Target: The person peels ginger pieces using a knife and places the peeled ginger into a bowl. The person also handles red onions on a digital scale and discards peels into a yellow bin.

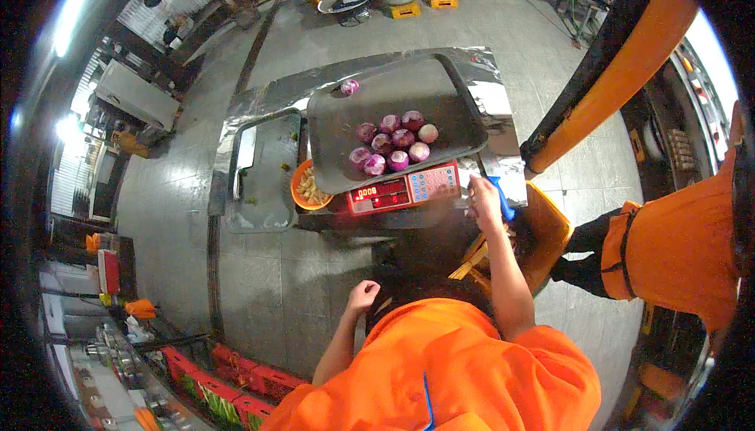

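My right hand (485,202) is at the table's near right edge, by a blue object (502,198) and the right end of a red digital scale (436,182) with a lit display. Whether its curled fingers hold anything cannot be made out. My left hand (364,295) hangs near my body, fingers curled, with nothing seen in it. A large grey tray (395,92) lies over the scale, holding several peeled red onions (403,138) near its front and one onion (349,87) at the far left. Beside it, an orange bowl (299,186) contains pale pieces, perhaps garlic.
A second tray (262,226) with green scraps lies on the table's left. Below the right edge stands a yellow container (545,207). A person in orange clothing (678,242) is at right, near an orange-and-black post (625,71). Red crates (236,372) stand lower left.
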`<state>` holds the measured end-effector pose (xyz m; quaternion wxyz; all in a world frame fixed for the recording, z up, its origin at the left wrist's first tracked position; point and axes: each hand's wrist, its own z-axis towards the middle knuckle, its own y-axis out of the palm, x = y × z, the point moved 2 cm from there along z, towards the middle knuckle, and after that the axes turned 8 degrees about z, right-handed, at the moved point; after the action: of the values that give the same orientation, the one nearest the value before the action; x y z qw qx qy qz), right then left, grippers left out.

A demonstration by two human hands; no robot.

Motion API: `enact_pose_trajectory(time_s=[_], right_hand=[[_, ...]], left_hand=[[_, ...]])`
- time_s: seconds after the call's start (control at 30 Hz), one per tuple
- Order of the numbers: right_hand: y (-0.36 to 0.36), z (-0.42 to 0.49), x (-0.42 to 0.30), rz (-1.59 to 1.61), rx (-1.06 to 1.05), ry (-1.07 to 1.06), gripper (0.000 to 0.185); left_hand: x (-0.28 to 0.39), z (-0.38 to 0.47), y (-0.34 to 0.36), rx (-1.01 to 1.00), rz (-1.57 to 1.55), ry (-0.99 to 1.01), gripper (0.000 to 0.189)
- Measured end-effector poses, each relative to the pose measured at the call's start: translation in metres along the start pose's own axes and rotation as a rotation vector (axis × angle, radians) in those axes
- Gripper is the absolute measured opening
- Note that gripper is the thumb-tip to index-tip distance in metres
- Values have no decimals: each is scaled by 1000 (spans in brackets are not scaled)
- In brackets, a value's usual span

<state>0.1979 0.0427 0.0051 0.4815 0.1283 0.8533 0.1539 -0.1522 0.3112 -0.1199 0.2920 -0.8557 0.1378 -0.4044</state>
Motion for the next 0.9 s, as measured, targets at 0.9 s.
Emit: enact_pose_trajectory(time_s=[0.9], right_hand=[[-14, 15, 7, -119, -5, -84, 25]], left_hand=[[-17, -23, 9, 88, -80, -87, 30]])
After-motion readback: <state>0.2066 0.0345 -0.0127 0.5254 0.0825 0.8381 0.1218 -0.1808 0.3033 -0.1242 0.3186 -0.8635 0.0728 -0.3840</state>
